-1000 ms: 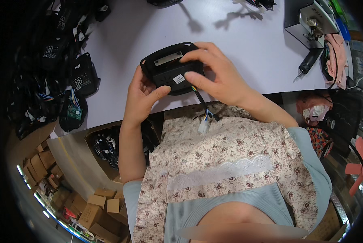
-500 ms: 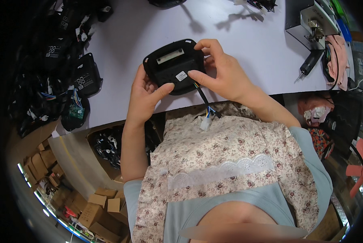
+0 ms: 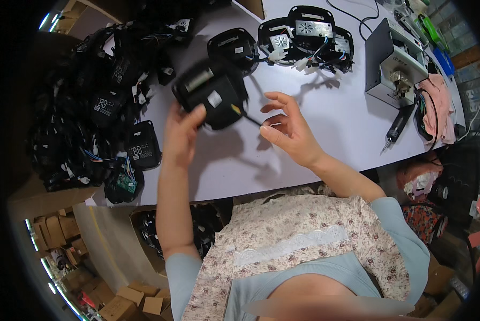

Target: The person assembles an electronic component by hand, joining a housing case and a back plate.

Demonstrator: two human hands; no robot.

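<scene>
A black display unit [image 3: 229, 99], back side up with a pale metal strip and a small white label, is raised over the table and slightly blurred. My left hand [image 3: 183, 131] grips it at the lower left edge, thumb on top. From its right side a black cable [image 3: 252, 120] runs to my right hand [image 3: 290, 131]. There the thumb and a fingertip close on the cable, while the index finger stays lifted. The cable's plug end is hidden by my fingers.
Several similar units [image 3: 310, 33] with white plugs lie at the back. A pile of black units and wires [image 3: 84, 117] fills the left. At the right stand a metal box device [image 3: 392, 69], a black electric screwdriver [image 3: 398, 128] and a pink cloth [image 3: 438, 101].
The unit has moved away from my body and to the left, tilting. My right hand has left its edge and now has the cable. More of the table's back has come into view.
</scene>
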